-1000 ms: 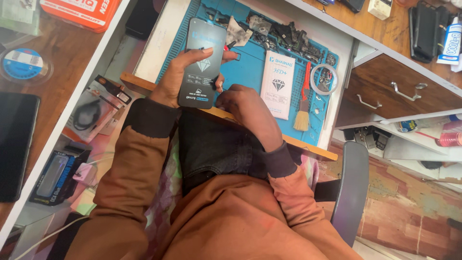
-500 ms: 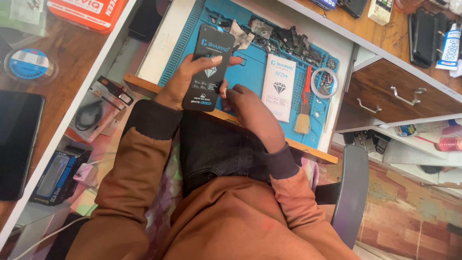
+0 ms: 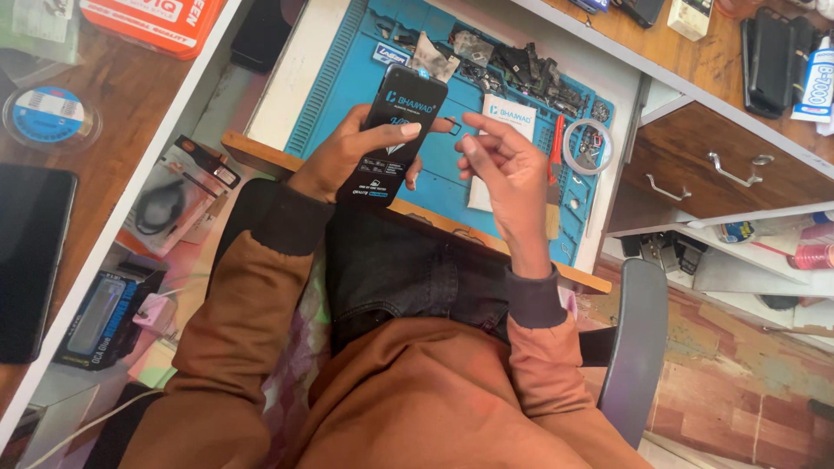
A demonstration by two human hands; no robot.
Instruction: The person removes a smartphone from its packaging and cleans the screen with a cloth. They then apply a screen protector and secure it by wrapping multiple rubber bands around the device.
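Black flat packet (image 3: 395,139) gripped in left hand (image 3: 347,152), right hand (image 3: 504,169) open just beside

I see blue work mat (image 3: 347,82) on worktop, small dark parts (image 3: 521,65) heaped along its far edge. Clear tape roll (image 3: 587,146) near mat's right side. Wooden drawer (image 3: 721,169) with metal handles at right. Black phone (image 3: 30,260) flat at left, round tin (image 3: 50,117) beyond it.
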